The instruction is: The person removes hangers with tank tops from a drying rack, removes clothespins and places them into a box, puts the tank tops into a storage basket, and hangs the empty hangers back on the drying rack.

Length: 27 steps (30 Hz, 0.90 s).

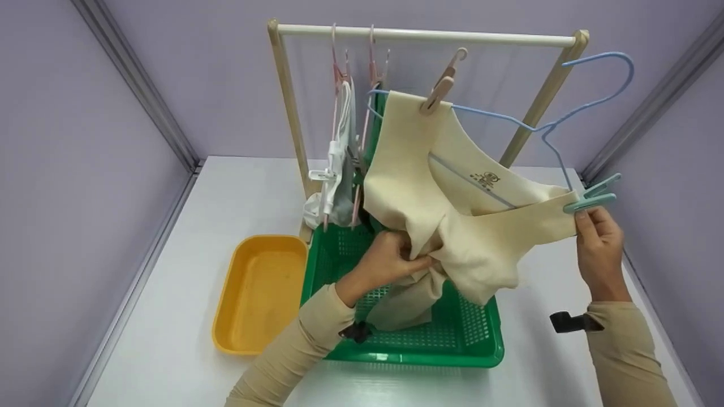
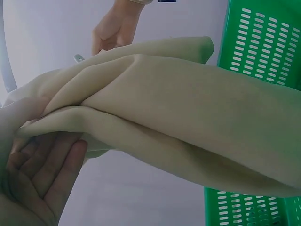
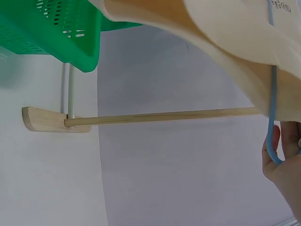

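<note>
A cream sleeveless undershirt [image 1: 396, 141] hangs on a blue wire hanger [image 1: 498, 116], tilted in the air above a green basket [image 1: 418, 357]. A brown clothespin [image 1: 438, 93] clips one shoulder strap, and a mint-green clothespin [image 1: 591, 202] clips the other. My left hand [image 1: 384, 260] pinches bunched cloth at the undershirt's middle; in the left wrist view, thumb and fingers of the left hand [image 2: 37, 165] hold a fold. At the clipped strap, my right hand [image 1: 602, 240] grips the cloth just below the mint-green clothespin. The right wrist view shows the right hand [image 3: 287, 165] by the hanger's bent end.
Behind stands a wooden rack with a white rod [image 1: 424, 35]. Pink hangers [image 1: 372, 62] hang from it with white cloth [image 1: 342, 130] and dark green cloth [image 1: 376, 133]. A yellow tub [image 1: 260, 294] sits left of the basket on the white table [image 1: 186, 254].
</note>
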### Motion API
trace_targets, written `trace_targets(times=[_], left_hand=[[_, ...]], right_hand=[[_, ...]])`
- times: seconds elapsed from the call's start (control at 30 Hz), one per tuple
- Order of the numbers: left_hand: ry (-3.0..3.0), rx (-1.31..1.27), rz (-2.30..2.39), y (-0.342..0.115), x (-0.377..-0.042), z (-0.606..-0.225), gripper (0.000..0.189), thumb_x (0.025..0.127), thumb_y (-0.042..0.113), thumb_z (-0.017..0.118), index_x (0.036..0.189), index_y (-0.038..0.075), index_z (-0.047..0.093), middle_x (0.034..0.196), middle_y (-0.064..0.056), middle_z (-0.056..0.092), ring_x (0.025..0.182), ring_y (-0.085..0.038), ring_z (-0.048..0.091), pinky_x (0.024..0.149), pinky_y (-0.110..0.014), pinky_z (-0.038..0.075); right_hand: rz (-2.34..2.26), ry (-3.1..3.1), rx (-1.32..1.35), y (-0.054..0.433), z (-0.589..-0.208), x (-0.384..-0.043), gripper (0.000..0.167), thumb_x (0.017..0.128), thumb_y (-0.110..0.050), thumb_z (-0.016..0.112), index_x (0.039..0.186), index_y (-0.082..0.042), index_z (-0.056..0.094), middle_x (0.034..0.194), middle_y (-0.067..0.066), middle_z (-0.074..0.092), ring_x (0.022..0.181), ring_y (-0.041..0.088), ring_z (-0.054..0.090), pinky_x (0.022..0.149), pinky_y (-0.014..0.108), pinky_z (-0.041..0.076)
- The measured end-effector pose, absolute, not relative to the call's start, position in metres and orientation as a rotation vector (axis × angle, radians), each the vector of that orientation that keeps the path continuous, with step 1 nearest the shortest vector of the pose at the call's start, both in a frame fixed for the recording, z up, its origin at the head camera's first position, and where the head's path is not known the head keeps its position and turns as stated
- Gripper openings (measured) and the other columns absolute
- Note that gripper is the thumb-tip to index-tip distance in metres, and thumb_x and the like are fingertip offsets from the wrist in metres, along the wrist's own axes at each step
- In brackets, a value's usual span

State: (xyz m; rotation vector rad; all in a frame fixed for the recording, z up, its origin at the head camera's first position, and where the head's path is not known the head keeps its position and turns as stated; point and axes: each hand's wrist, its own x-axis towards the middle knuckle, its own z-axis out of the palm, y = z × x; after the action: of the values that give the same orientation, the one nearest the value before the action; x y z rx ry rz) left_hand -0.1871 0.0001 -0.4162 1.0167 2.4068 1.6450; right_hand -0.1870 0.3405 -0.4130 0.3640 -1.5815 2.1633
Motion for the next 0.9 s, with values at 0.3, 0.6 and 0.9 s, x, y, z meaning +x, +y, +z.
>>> trace_targets(times=[0.3,0.6,0.9], left_hand=[[2.34,0.978,1.533,-0.012,-0.184,-0.422,0.021,0.09,0.022,0.068,0.096,0.002,0.068,0.076,-0.019,0.067,0.059,0.002,0.049,0.056,-0.013,0.039],[2.462,0.961,1.304,-0.029,-0.182,-0.438,0.023,0.089,0.023,0.068,0.09,0.0,0.064,0.067,-0.014,0.058,0.057,-0.003,0.044,0.053,-0.013,0.036],[2.509,0.955,1.102,-0.045,-0.18,-0.445,0.024,0.09,0.026,0.067,0.095,0.002,0.066,0.08,-0.015,0.068,0.068,-0.011,0.055,0.061,-0.017,0.045]], right_hand=[[2.221,-1.575,0.499,0.344,-0.417,-0.185,0.021,0.099,0.004,0.04,0.105,0.005,0.06,0.111,0.007,0.067,0.106,0.011,0.063,0.095,0.017,0.049],[2.247,-1.625,0.638,0.342,-0.419,-0.184,0.03,0.1,0.006,0.035,0.116,0.003,0.06,0.109,0.005,0.069,0.095,0.009,0.066,0.087,0.016,0.052],[2.272,-1.647,0.689,0.338,-0.423,-0.183,0.033,0.099,0.009,0.033,0.115,0.003,0.061,0.11,0.005,0.071,0.097,0.009,0.067,0.092,0.017,0.051]])
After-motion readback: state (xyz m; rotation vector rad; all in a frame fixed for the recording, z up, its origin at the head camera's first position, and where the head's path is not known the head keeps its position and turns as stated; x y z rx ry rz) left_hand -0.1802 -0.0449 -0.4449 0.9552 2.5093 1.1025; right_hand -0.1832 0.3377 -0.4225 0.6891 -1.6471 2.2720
